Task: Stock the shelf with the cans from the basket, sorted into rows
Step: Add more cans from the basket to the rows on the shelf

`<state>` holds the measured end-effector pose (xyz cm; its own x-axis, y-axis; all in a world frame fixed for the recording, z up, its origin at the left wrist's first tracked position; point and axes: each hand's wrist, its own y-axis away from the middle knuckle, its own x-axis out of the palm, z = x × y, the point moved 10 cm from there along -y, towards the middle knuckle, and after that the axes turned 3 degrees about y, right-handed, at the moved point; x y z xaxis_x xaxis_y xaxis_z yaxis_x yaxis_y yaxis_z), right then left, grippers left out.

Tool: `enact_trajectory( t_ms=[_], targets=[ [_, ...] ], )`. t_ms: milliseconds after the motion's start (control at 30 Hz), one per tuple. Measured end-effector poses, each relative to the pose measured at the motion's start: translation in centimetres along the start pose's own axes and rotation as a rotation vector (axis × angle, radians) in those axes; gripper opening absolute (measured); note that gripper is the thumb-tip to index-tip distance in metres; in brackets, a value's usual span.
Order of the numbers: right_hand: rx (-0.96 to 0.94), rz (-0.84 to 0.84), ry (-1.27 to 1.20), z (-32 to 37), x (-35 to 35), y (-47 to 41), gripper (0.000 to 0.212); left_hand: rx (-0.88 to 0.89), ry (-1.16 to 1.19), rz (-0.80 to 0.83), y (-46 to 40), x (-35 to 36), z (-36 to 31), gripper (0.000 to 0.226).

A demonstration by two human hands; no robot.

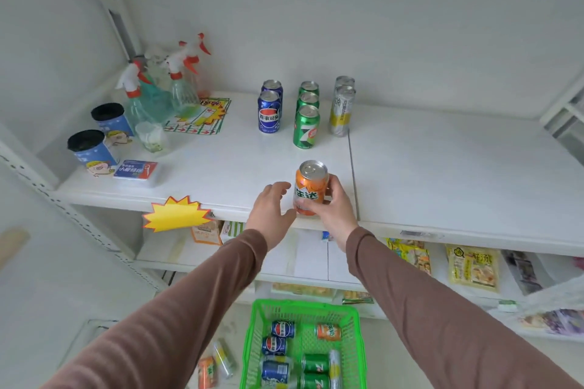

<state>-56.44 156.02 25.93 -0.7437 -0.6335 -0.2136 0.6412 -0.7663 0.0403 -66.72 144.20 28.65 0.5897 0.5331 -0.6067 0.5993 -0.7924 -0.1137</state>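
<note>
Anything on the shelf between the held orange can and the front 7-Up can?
Nothing: in the head view, bare white shelf separates the orange can from the front 7-Up can.

A small shop — a stocked retail aisle.
White metal shelving (pixel 442 148) carries soda cans (pixel 305 126) in rows, a yellow starburst price tag (pixel 175 213) on its edge, packaged snacks (pixel 472 268) below — and a green shopping basket (pixel 355 341) on the floor.

The front blue Pepsi can (pixel 269 116) reads "百事可乐"; the front green 7UP can (pixel 305 127) shows a large "7"; other print is unreadable.
</note>
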Motion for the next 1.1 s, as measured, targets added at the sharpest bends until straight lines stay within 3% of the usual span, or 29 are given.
enact_trajectory(
  t_ms=[300,600,1100],
  targets=[
    [0.052,-0.071,-0.049,-1.5,-1.2,-6.0,0.060,0.017,-0.040,0.059,-5.6,1.4,0.8,0.053],
    [0.099,-0.252,-0.021,-2.8,-10.6,-8.5,0.059,0.110,-0.031,0.200,-10.3,6.8,-3.3,0.052],
    [0.020,-0.110,0.119,-4.0,-16.9,-19.3,0.065,-0.030,-0.067,0.146,-18.5,14.8,-7.3,0.058]
  ],
)
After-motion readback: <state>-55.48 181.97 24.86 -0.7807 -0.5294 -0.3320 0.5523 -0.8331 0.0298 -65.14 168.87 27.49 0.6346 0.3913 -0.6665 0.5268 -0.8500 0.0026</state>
